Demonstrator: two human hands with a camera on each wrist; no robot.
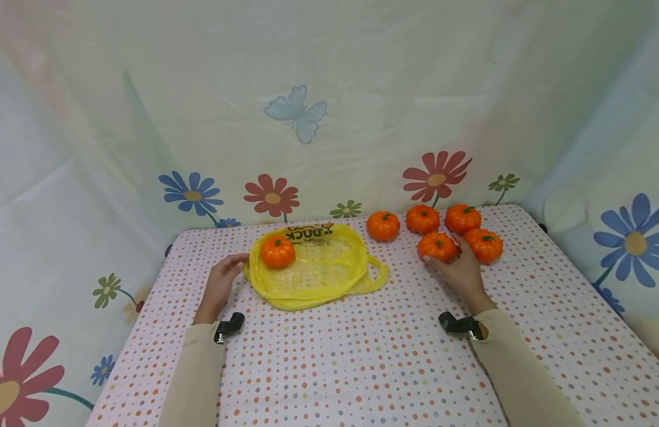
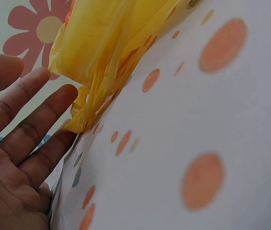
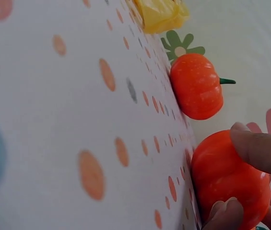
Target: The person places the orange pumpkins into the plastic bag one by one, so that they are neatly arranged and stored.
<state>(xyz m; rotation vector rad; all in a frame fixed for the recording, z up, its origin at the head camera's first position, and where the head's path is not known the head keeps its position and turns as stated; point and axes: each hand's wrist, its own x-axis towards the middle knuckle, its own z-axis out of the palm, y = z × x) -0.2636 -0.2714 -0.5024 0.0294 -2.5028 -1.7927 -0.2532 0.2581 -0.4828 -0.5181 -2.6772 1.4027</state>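
A yellow plastic bag lies spread open on the table, its mouth facing up and one handle loop out to the right. One small orange pumpkin is inside, toward its left. My left hand is at the bag's left edge; in the left wrist view its relaxed fingers come right up to the yellow plastic. On the right, my right hand grips another orange pumpkin, thumb and fingers set on its sides in the right wrist view. That pumpkin is low against the tablecloth.
Around the right hand stand more pumpkins: one just right of it, others behind, and one nearer the bag. The dotted tablecloth covers the table. A flowered curtain hangs along the back and sides.
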